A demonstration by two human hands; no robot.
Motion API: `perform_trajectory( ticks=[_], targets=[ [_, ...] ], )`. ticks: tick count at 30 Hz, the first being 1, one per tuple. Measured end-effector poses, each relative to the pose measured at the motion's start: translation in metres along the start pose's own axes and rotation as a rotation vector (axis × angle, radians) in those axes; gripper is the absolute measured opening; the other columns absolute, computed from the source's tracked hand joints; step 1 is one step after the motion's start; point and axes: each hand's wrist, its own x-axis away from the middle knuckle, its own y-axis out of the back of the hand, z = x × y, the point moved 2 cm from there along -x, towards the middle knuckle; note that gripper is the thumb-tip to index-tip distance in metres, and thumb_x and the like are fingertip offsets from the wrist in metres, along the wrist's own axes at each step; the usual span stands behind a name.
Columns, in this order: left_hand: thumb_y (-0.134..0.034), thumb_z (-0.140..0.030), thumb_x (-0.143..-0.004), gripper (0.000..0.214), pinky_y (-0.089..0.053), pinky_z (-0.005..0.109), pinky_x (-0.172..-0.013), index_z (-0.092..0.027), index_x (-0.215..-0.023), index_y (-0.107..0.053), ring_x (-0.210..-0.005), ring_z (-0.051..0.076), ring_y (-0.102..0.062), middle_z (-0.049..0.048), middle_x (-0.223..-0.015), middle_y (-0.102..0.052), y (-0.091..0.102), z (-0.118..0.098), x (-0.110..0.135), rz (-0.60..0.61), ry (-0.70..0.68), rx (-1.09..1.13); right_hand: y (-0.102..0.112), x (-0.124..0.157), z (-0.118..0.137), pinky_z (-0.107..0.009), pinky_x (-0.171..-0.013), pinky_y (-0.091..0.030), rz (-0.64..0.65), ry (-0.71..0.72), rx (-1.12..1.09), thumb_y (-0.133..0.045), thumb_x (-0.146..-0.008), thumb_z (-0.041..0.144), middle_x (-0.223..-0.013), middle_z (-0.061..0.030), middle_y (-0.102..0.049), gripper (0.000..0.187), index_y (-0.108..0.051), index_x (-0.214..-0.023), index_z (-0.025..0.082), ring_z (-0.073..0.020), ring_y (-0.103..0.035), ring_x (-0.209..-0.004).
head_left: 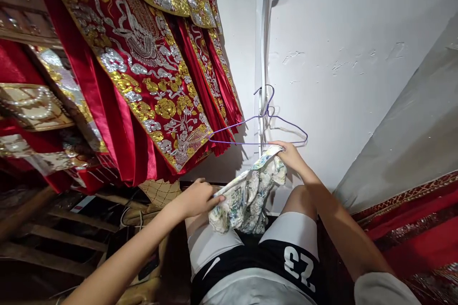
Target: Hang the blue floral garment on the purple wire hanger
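A floral cloth garment [250,195], white with blue, green and yellow print, hangs bunched above my lap. Its upper edge is stretched slantwise between my two hands. My left hand [202,197] is closed on the lower left end of that edge, thumb on top. At the upper right end, my right hand [289,155] pinches the cloth, its fingertips against or just in front of the lower bar of a purple wire hanger [246,142]. The hanger is upright before the wall, hook at the top; whether the hook rests on anything I cannot tell.
Red costumes with gold and silver embroidery [150,66] hang at the left, close to the hanger. A white wall [322,57] with a vertical strip [262,33] stands ahead. Wooden slats [67,237] lie low left. Red trimmed fabric [422,228] is at the right.
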Motion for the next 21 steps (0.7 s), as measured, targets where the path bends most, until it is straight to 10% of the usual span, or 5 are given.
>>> perform_trajectory(
  ticks=[10, 15, 21],
  targets=[
    [-0.072, -0.02, -0.08, 0.007, -0.032, 0.048, -0.124, -0.02, -0.078, -0.065, -0.138, 0.031, -0.056, 0.0135, -0.129, -0.071, 0.037, -0.026, -0.082, -0.445, -0.095, 0.367, 0.073, 0.031, 0.012, -0.028, -0.06, -0.044, 0.064, -0.085, 0.011, -0.067, -0.068, 0.028, -0.069, -0.003, -0.069, 0.014, -0.074, -0.072, 0.017, -0.0193, -0.061, -0.067],
    [-0.075, -0.023, -0.082, 0.015, -0.053, 0.037, -0.092, -0.019, -0.093, -0.067, -0.098, 0.026, -0.073, 0.0095, -0.099, -0.077, 0.035, -0.059, -0.128, -0.416, -0.127, 0.307, 0.048, 0.046, 0.023, -0.029, -0.064, -0.047, 0.162, -0.121, -0.049, -0.066, -0.067, 0.028, -0.073, -0.0039, -0.07, 0.013, -0.072, -0.072, 0.018, -0.021, -0.064, -0.073],
    [-0.058, -0.041, -0.096, 0.023, -0.04, 0.029, -0.065, -0.021, -0.091, -0.069, -0.066, 0.021, -0.063, 0.004, -0.073, -0.069, 0.021, -0.081, -0.132, -0.299, -0.183, -0.292, 0.029, 0.083, 0.017, -0.029, -0.068, -0.05, -0.033, 0.044, 0.033, -0.054, -0.066, 0.019, -0.077, -0.0018, -0.068, 0.046, -0.072, -0.109, 0.019, -0.0201, -0.064, -0.075]
  ],
)
